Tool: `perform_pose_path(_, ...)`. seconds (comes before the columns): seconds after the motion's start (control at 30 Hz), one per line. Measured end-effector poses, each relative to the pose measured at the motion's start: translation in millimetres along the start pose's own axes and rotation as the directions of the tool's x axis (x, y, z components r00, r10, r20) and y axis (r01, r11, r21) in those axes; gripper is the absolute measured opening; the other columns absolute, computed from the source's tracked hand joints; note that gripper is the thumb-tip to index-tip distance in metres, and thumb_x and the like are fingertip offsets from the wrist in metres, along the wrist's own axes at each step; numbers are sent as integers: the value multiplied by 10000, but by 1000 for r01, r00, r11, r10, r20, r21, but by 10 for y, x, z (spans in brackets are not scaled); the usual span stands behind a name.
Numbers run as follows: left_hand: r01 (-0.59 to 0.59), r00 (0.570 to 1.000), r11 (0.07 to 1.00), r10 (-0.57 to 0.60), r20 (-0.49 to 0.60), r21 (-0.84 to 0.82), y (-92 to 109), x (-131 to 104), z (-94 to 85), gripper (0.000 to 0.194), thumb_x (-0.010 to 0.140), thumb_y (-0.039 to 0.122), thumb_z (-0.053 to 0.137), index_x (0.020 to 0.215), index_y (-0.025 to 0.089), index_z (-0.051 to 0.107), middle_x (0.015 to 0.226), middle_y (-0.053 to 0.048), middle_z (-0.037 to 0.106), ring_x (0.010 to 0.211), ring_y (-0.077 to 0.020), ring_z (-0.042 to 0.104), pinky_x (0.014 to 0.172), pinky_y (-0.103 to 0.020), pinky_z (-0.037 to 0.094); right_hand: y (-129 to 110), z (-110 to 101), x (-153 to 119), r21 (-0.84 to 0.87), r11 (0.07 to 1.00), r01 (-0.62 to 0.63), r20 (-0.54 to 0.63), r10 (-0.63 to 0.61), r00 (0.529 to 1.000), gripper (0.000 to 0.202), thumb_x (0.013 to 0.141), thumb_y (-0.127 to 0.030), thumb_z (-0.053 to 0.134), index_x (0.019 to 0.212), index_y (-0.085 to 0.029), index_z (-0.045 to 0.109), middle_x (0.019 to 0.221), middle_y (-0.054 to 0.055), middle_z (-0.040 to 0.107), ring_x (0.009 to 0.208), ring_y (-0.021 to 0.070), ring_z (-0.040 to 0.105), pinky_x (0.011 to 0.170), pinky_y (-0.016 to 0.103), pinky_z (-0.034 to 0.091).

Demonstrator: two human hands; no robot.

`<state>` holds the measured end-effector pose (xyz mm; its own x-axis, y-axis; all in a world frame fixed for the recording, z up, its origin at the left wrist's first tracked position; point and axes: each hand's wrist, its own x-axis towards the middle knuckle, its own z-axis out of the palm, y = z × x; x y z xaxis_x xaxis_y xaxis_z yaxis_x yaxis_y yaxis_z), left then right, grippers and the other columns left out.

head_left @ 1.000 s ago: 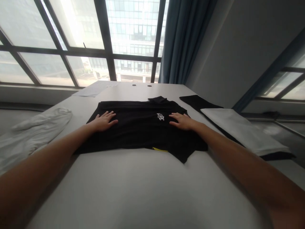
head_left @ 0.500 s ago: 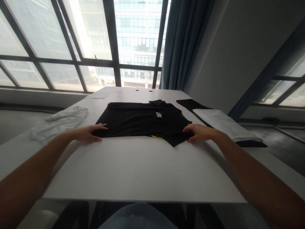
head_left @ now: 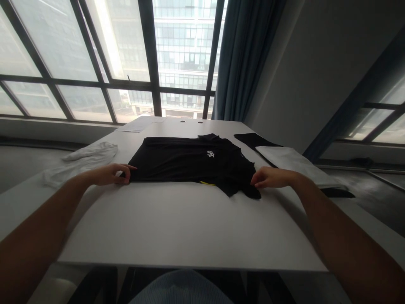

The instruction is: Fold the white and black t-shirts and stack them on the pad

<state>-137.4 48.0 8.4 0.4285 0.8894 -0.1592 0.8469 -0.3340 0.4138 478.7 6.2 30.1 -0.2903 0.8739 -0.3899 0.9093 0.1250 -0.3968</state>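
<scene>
A black T-shirt [head_left: 177, 158] with a small white print on the chest lies flat and sideways on the white table [head_left: 190, 223]. Its hem is to the left and its collar to the right. My left hand [head_left: 115, 174] pinches the near corner of the hem. At the other end, my right hand [head_left: 268, 176] has its fingers closed on the cloth by the near shoulder. The near sleeve hangs loosely bunched beside those fingers. A yellow strip [head_left: 207, 183] shows along the near edge of the shirt.
A crumpled pale garment [head_left: 90, 158] lies to the left. On the right are a folded white cloth [head_left: 297, 162] and dark cloth [head_left: 257, 139] partly under it. Papers [head_left: 137, 125] rest at the far left, near the window. The table's front edge [head_left: 190, 267] is close to my body.
My left fingers have closed from a spread pose onto the hem corner. My right hand has moved slightly right, and the shirt's sleeve beside it has shifted and bunched.
</scene>
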Motion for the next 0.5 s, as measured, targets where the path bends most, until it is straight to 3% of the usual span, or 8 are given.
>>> perform_pose_path(0.17,5,1000,1000,-4,-19,4,-110,-86,-52,816,577,913,619,1069,280,768,1513,-65,572,1303,-365,572,1066,-414,479,273,30,109,-104,994,-12,-198,-9,980,665,630,-408,760,1279,-267,730,1303,112,699,1192,395,649,1000,523,529)
perform_pose_path(0.23,1,1000,1000,-1,0,-8,-150,-114,-62,839,593,887,634,1148,268,755,1538,-68,545,1333,-366,545,1078,-416,469,303,57,134,-128,992,11,-224,-40,974,714,614,-379,762,1319,-279,709,1446,106,604,1304,411,574,1071,533,482)
perform_pose_path(0.37,6,1000,1000,-5,24,-8,-228,-102,-47,886,573,920,610,1165,278,761,1577,-53,498,1375,-364,515,1083,-394,469,241,104,198,-113,990,88,-220,-112,969,556,618,-372,766,1165,-277,786,1526,82,531,1377,404,506,1138,527,420)
perform_pose_path(0.5,-42,995,999,43,-89,19,-263,8,25,885,582,997,513,953,242,790,1563,-103,506,1406,-348,502,1128,-371,428,69,181,296,25,970,243,-269,-228,936,306,687,-439,717,891,-229,806,1298,88,695,1234,347,620,1122,485,435)
